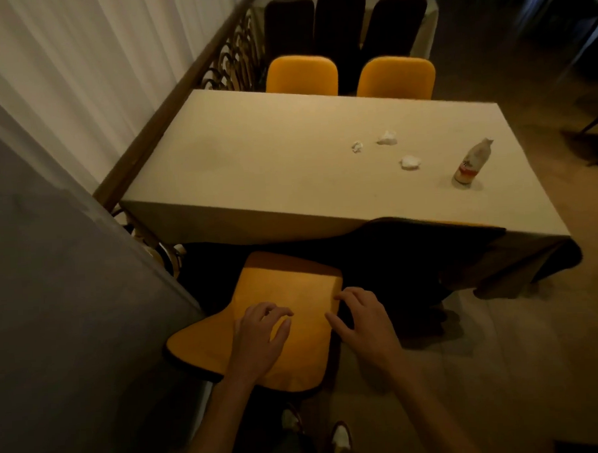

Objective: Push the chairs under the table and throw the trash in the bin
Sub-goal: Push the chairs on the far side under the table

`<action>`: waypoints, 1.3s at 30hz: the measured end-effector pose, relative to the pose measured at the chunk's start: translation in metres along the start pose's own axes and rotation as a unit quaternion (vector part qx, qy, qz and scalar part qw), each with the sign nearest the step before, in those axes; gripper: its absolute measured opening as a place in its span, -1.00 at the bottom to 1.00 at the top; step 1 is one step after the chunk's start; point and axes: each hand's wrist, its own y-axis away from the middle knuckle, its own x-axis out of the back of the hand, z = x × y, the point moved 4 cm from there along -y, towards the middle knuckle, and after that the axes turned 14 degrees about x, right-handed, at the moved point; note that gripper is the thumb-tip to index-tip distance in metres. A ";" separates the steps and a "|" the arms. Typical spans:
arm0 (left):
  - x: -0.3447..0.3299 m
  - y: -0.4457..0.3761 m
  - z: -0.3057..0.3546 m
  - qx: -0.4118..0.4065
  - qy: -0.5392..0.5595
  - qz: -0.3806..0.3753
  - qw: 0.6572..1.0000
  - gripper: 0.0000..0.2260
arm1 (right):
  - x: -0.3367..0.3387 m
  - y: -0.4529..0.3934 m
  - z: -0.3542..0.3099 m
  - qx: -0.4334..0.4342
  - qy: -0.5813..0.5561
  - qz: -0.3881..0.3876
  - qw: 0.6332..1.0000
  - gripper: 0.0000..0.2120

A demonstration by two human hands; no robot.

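The near yellow chair is pulled out from the table. The left hand is laid on its padded back, fingers loosely curled; the right hand is spread at its right edge, gripping nothing. The chair is judged stiff, light enough to slide. Far right, crumpled tissues and a bottle, contents unclear, are seen.

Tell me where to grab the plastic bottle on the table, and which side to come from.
Grip the bottle around its body, just above the label, where the sides look roughly straight; the narrow top gives the fingers less to hold. It stands upright near the table's right edge, apart from the three crumpled tissues, so coming from the right side, hand level, probably works best.
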 end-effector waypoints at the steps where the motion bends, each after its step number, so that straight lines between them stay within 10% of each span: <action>1: 0.001 0.003 -0.003 -0.003 -0.008 -0.008 1.000 -0.75 | -0.002 0.001 -0.003 -0.006 0.003 -0.004 1.000 -0.51; 20: 0.074 -0.025 -0.110 -0.147 -0.022 -0.058 0.987 -0.72 | -0.051 -0.030 -0.139 -0.146 0.019 0.101 0.984 -0.60; 39: 0.044 0.039 -0.173 -0.084 -0.114 -0.098 0.985 -0.77 | -0.130 0.042 -0.158 -0.170 -0.026 0.032 0.985 -0.67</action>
